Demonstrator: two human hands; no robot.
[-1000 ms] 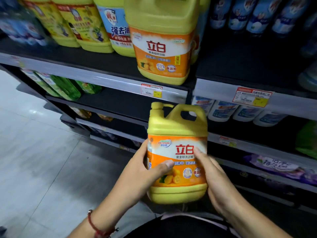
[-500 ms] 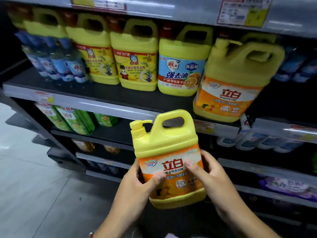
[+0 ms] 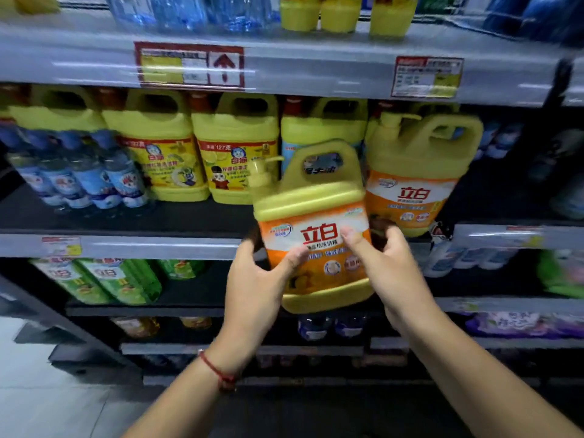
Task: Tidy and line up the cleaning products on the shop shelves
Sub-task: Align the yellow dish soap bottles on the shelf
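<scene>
In front of the middle shelf (image 3: 120, 246), a yellow pump jug of dish detergent (image 3: 311, 229) with an orange label is held up, tilted slightly, clasped at its sides by the left hand (image 3: 256, 279) and right hand (image 3: 388, 267). A matching jug (image 3: 417, 172) is seen just behind, on the shelf.

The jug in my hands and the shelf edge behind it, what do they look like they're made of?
Jug: looks like opaque yellow moulded plastic, with a moulded-in handle and a glossy printed orange label. Shelf edge: probably a clear glossy plastic strip, judging by its light streaks and the price tags showing behind it; motion blur leaves this uncertain.
</scene>
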